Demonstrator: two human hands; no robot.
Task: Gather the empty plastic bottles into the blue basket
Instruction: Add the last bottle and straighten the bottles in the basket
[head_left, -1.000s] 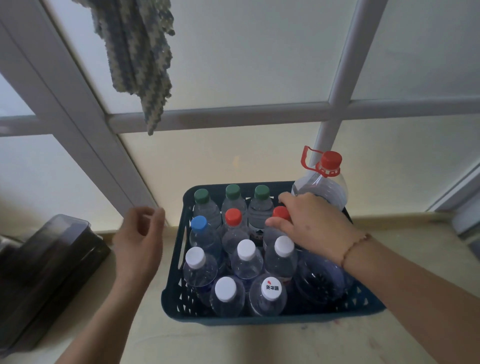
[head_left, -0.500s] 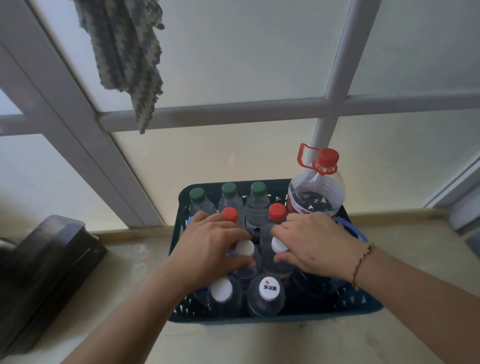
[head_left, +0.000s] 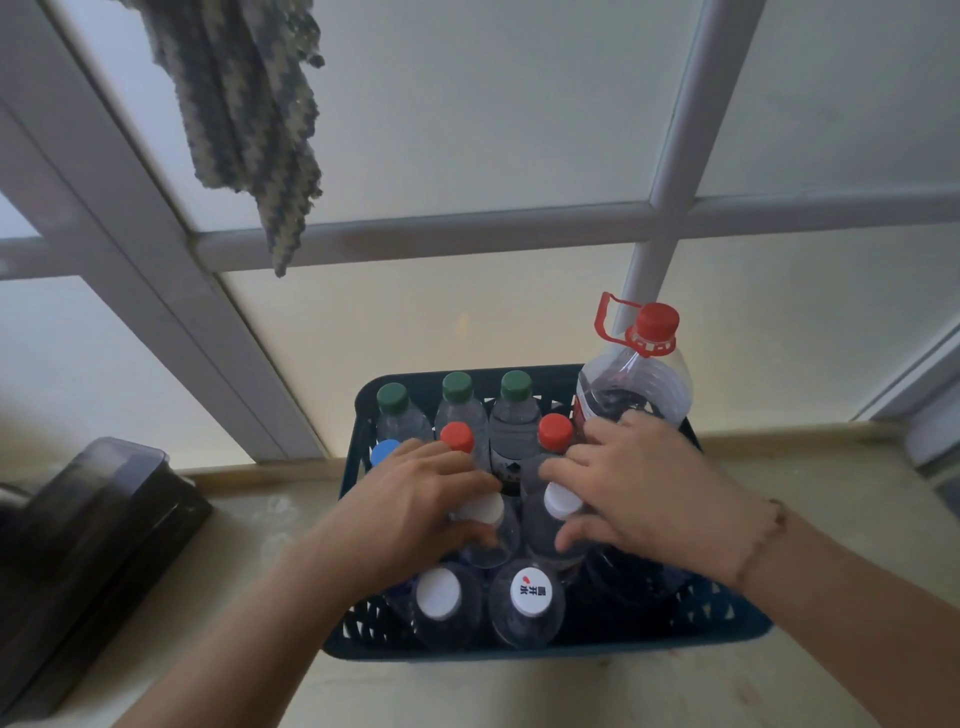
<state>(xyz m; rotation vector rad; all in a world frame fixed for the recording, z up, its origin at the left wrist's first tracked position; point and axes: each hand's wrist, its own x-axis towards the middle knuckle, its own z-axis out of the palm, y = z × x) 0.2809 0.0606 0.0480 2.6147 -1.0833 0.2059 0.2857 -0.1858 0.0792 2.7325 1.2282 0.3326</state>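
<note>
At the lower centre of the frame, the dark blue plastic lattice basket stands packed with clear capped bottles. The left hand curls round a white-capped clear bottle; right of it, the right hand cups another white-capped bottle. Best nudge them upright, gently, so neighbours don't topple.

basket dark blue | back-row caps 3 green | jug cap red, 1 o'clock | hanging cloth grey-cream houndstooth
</note>
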